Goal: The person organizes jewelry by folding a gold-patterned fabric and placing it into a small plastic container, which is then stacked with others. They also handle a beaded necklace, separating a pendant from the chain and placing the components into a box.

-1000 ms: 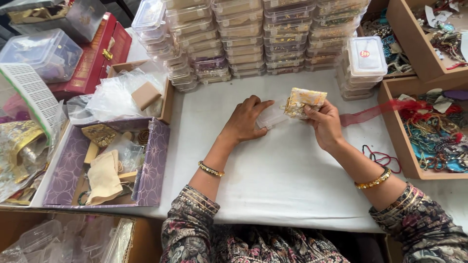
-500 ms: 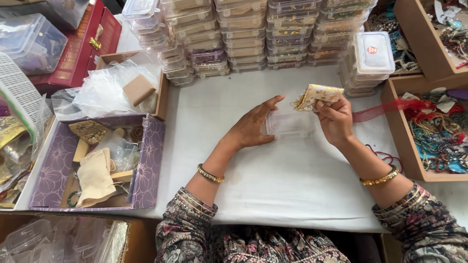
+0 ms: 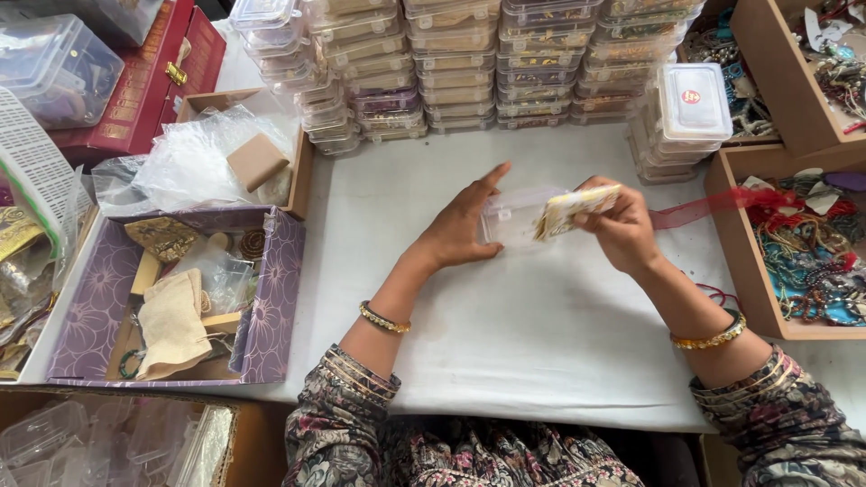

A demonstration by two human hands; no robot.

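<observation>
A: What sits between the 2 hands?

B: A small clear plastic box (image 3: 512, 216), shallow and rectangular, lying on the white table cover (image 3: 541, 343) near its middle. The left hand (image 3: 465, 225) steadies it from the left side, thumb at the lower edge, index finger stretched up and away, the other fingers loosely spread rather than clenched.

A: And the other hand?

B: The right hand (image 3: 618, 230) pinches a gold and white patterned card (image 3: 570, 207) between thumb and fingers, closed on it. The card is tilted, its left end over the right part of the box; I cannot tell if it touches the box.

A: What is around them?

B: Behind, along the far edge, rows of stacked clear boxes (image 3: 469, 63) filled with goldish contents. Just right of them, a shorter stack topped by a white lid with a red mark (image 3: 693, 99). A strip of red ribbon (image 3: 713, 203) runs from beside the right hand toward a wooden tray of colourful threads (image 3: 803, 252).

A: And to the left?

B: A purple floral box (image 3: 271, 307) holding cloth pouches and bits, with crumpled clear plastic bags (image 3: 180, 167) behind it. Well apart from the hands.

A: Anything blocking?

B: The card hides the right end of the box, and the left palm covers its left edge. Gold bangles (image 3: 383, 317) sit on both wrists.
</observation>
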